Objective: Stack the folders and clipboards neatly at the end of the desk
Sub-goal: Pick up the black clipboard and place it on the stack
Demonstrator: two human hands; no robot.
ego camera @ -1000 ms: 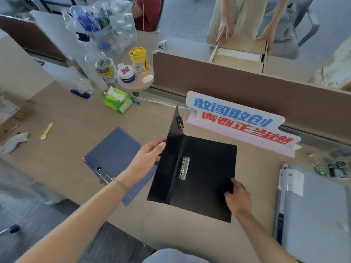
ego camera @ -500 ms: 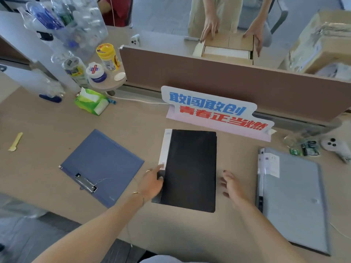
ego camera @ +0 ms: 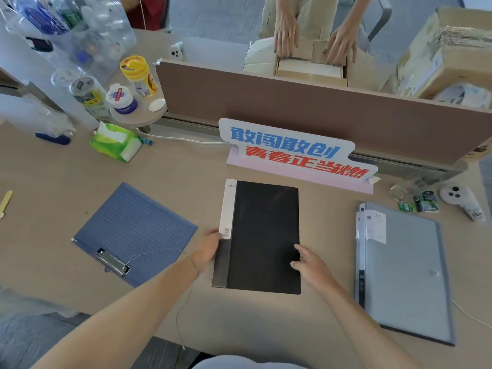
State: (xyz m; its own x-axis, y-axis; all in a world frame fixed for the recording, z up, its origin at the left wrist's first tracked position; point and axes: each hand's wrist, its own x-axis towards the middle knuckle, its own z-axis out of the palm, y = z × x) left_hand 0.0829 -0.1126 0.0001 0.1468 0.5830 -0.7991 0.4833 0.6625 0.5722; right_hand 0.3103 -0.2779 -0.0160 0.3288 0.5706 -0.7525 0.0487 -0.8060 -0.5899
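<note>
Left hand (ego camera: pixel 207 250): fingertips tucked under the spine edge of the black folder (ego camera: pixel 262 237) — contact there hidden, so whether the grip is closed cannot be told. Small print on the folder's white spine label (ego camera: pixel 229 207) too fine to read. Grey folder (ego camera: pixel 404 272): far edge blurred, label text illegible beyond "20". Cardboard box (ego camera: pixel 450 51) cut off by the right edge. Person across the divider (ego camera: pixel 306 107) — seen only as hands and lower torso, cropped at the top. Plastic bottles (ego camera: pixel 66 25) at upper left smeared, labels unreadable.
</note>
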